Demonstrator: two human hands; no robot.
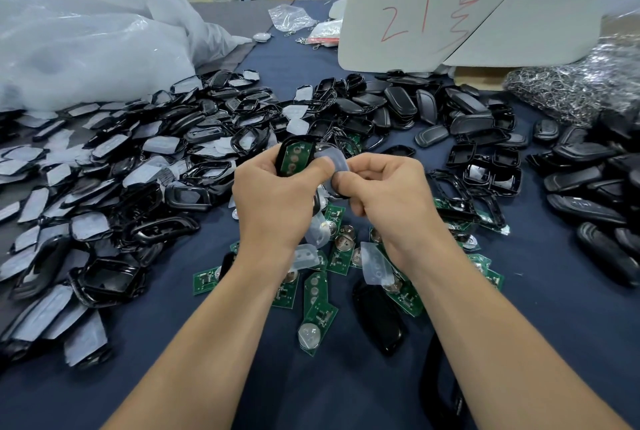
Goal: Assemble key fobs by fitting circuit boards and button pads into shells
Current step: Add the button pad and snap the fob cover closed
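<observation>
Both hands raised together above the middle of the table (540, 319), which is covered in dark blue cloth. Left hand (277, 194) closed around a black shell (282, 152), fingers wrapped behind it, thumb across its near edge; a green circuit board (293, 158) sits inside the shell, face up, showing round contact pads. Right hand (384, 187) closed in a pinch, thumb and forefinger gripping a clear button pad (337, 163). The pad sits between the two hands, just right of the shell and touching the left thumb tip; whether it overlaps the shell's edge cannot be told. Directly below the hands, on the table, loose green boards (317, 315) with coin batteries lie scattered, with more clear pads (375, 265) among them and one black shell half (379, 319) just beside. Heap of black frames with film backing (114, 187) to the left; black shell halves (467, 118) piled right and beyond. White card with red writing (450, 17) stands at the far side.
</observation>
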